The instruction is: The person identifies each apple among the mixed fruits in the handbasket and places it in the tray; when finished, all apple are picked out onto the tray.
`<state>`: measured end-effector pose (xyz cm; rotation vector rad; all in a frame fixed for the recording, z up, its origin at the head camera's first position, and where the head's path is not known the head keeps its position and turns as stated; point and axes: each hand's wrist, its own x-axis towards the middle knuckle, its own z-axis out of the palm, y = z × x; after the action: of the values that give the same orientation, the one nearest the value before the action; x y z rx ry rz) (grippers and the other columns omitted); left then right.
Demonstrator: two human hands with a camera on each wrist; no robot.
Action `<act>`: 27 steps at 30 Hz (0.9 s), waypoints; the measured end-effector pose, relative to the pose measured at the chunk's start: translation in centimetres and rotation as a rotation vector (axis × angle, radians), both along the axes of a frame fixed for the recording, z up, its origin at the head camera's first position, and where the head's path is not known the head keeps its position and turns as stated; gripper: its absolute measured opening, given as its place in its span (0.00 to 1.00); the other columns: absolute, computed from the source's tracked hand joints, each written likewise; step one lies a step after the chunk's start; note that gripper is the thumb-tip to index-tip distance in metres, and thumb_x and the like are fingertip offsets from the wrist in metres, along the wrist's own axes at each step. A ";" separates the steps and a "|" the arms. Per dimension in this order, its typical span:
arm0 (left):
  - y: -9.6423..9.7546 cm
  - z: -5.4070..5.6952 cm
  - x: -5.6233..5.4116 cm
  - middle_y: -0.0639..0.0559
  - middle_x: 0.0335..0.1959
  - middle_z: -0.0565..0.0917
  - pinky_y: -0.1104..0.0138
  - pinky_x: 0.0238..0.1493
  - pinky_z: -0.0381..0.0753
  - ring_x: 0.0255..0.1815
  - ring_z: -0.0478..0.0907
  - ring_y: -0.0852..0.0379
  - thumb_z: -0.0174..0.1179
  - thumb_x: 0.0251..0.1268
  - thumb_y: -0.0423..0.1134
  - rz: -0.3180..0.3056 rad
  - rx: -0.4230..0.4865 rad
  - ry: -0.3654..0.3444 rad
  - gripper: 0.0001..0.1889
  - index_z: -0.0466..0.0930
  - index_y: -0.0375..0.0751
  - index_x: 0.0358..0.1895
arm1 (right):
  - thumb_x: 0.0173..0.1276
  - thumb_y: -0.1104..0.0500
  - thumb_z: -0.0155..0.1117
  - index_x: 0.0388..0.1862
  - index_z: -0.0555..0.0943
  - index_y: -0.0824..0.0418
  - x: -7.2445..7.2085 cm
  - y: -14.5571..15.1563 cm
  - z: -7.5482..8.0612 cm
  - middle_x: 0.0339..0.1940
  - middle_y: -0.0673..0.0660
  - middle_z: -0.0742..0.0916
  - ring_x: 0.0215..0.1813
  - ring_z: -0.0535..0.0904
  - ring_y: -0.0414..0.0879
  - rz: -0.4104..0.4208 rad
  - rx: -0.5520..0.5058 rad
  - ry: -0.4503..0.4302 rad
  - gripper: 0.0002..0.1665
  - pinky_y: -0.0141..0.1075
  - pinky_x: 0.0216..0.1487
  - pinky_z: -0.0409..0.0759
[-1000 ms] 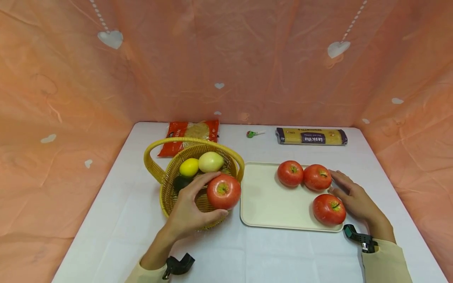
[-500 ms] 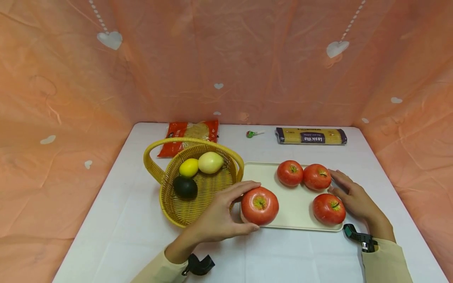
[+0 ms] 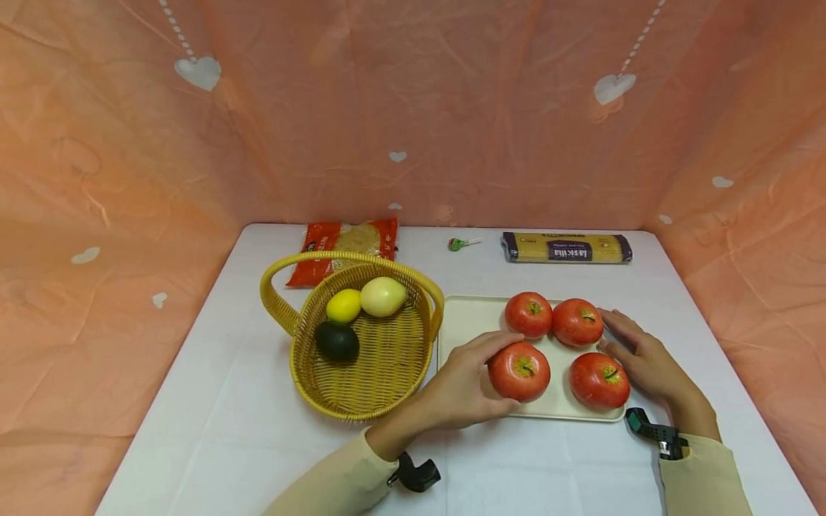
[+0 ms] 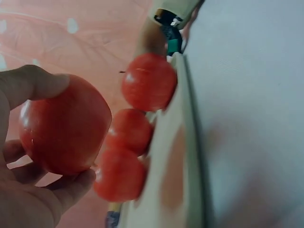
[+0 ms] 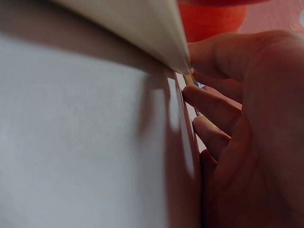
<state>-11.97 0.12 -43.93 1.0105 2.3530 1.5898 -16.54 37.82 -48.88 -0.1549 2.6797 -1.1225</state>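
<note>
My left hand (image 3: 461,387) grips a red apple (image 3: 519,371) from its left side, thumb nearest me and fingers round the far side. In the left wrist view this apple (image 4: 66,126) hangs higher than the cream tray (image 4: 190,156). Three other red apples lie on the tray (image 3: 471,315): two together at the back (image 3: 528,315) and one near the front right corner (image 3: 599,381). My right hand (image 3: 648,365) rests at the tray's right edge with its fingers loosely extended; in the right wrist view the thumb (image 5: 218,54) lies against the rim.
Left of the tray stands a yellow woven basket (image 3: 368,383) with a tall handle, holding a lemon (image 3: 343,307), a pale oval fruit (image 3: 383,297) and a dark avocado-like fruit (image 3: 337,342). Behind are a red food packet (image 3: 323,244), a lollipop (image 3: 458,244) and packaged spaghetti (image 3: 568,249).
My left hand has carried the apple rightward, out from over the basket to over the front middle of the tray. The right hand has stayed at the tray's edge.
</note>
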 end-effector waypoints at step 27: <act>5.8 -3.9 -1.3 0.48 0.77 0.77 0.63 0.79 0.74 0.77 0.75 0.53 0.79 0.65 0.39 0.128 -0.262 -0.026 0.44 0.67 0.44 0.83 | 0.86 0.51 0.58 0.91 0.59 0.53 0.0 -0.1 0.1 0.91 0.73 0.56 0.90 0.43 0.76 -0.002 0.003 0.003 0.40 0.86 0.75 0.48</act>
<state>-13.24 5.93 -47.79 0.7943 2.5672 1.2756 -16.52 37.72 -48.77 -0.1528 2.6845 -1.1198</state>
